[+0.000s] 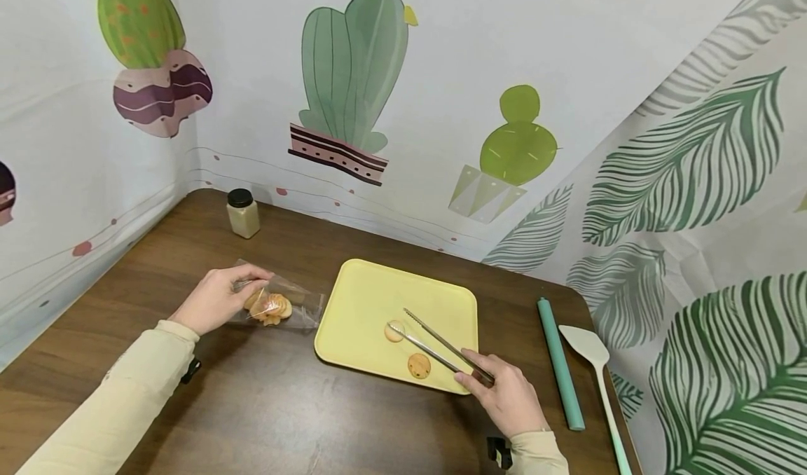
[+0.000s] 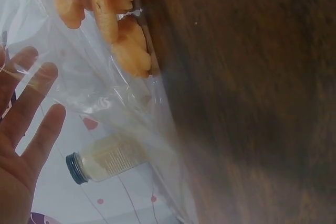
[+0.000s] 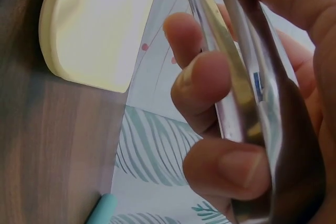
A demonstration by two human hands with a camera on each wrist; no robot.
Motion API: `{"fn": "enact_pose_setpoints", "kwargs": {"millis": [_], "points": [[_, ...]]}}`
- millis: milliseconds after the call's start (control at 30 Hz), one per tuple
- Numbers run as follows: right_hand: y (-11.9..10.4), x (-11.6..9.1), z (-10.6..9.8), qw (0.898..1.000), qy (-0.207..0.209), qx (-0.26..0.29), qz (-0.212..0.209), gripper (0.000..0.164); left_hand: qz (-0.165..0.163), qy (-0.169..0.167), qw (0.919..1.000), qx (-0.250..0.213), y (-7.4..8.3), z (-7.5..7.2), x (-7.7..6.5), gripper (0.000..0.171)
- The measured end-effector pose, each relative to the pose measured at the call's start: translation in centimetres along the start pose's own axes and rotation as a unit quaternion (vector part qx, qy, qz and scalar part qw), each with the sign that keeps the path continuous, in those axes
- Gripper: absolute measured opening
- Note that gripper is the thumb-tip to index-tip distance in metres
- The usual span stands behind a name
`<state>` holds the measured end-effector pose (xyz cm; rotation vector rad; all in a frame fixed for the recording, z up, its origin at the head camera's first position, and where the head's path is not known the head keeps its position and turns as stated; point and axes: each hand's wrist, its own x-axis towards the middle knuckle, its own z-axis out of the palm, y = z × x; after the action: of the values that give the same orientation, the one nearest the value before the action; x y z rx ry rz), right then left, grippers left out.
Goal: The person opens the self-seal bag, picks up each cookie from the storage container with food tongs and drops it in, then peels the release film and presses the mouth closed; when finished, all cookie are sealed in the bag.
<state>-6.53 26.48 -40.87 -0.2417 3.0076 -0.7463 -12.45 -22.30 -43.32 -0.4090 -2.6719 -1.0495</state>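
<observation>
My left hand (image 1: 217, 298) pinches the top edge of a clear plastic bag (image 1: 305, 308) lying on the table's left side. Inside it are several golden cookies (image 1: 270, 308), seen close up as scalloped cookies (image 2: 131, 51) in the left wrist view. In my right hand (image 1: 509, 396) I grip metal tongs (image 1: 425, 349), their arms spread apart. They reach over a yellow tray (image 1: 372, 286) that bears two round cookies. One tong tip overlaps the farther cookie (image 1: 395, 333); whether it touches is unclear. The nearer cookie (image 1: 419, 366) lies just below the tongs.
A jar (image 1: 244, 217) with a black lid stands at the back left of the wooden table (image 1: 284, 405). Right of the tray lie a green rod (image 1: 560, 363) and a white spatula (image 1: 589, 345). A cactus-patterned cloth (image 1: 252, 54) hangs behind the table.
</observation>
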Motion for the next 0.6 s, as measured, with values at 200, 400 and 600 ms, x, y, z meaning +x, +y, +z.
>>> {"fn": "enact_pose_setpoints", "kwargs": {"millis": [200, 400, 600], "points": [[0.08, -0.15, 0.14, 1.000, 0.000, 0.003, -0.001, 0.044, 0.001, 0.000, 1.0000, -0.003, -0.09, 0.14, -0.05, 0.017], [0.20, -0.21, 0.25, 1.000, 0.000, 0.002, 0.000, 0.042, 0.005, 0.003, 1.0000, -0.004, -0.21, 0.21, -0.01, 0.017], [0.15, -0.18, 0.26, 1.000, 0.006, 0.001, 0.000, 0.041, 0.004, 0.002, 1.0000, -0.005, -0.28, 0.27, 0.03, 0.016]]}}
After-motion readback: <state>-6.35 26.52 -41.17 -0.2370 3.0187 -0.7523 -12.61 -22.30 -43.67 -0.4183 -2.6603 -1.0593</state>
